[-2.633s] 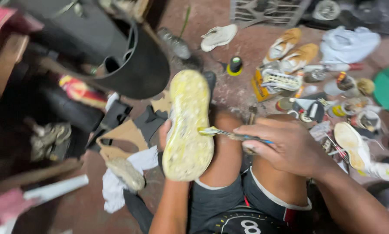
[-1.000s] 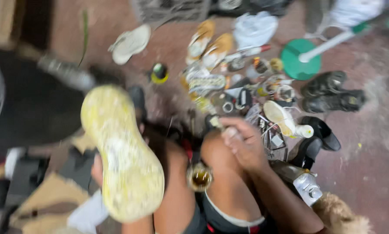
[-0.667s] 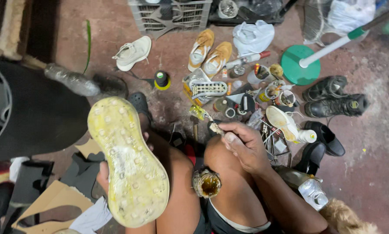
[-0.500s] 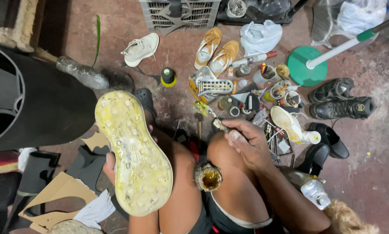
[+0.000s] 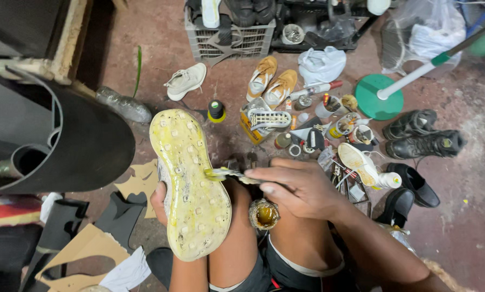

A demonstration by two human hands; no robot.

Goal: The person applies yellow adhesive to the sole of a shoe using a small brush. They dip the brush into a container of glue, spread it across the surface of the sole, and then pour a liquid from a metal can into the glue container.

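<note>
A: Far left first, quick. What was at nine o'clock?

B: Big black ribbed tube (image 5: 64,140), cardboard scraps (image 5: 69,254) on the floor under it. Not touched.

A: Left hand?

B: Left hand (image 5: 159,201) sat behind the shoe sole (image 5: 189,184), mostly hidden. A few fingertips curled round the sole's left edge, gripping it. The sole stood upturned, yellowish and wet-looking, toe toward twelve o'clock, heel down by the left knee.

A: Right hand?

B: Right hand (image 5: 299,189) came in from four o'clock. Thumb and fingers pressed together, pinching the handle of a small brush (image 5: 227,174). Bristle end lay on the sole near mid-length, at its right edge.

A: Step?

B: Looked like coating the sole with adhesive, well along, since most of it was already glossy.

A: Glue source?

B: Small open tin (image 5: 263,214) of amber stuff wedged between the knees, at six o'clock from the brush.

A: Next move needs?

B: My read: steady hold on the sole, strokes toward any dry patches, and a short dip down to the tin without tipping it.

A: Right side?

B: Clutter from one to three o'clock: tan sneakers (image 5: 269,81), green round base (image 5: 380,97), black boots (image 5: 421,135).
</note>
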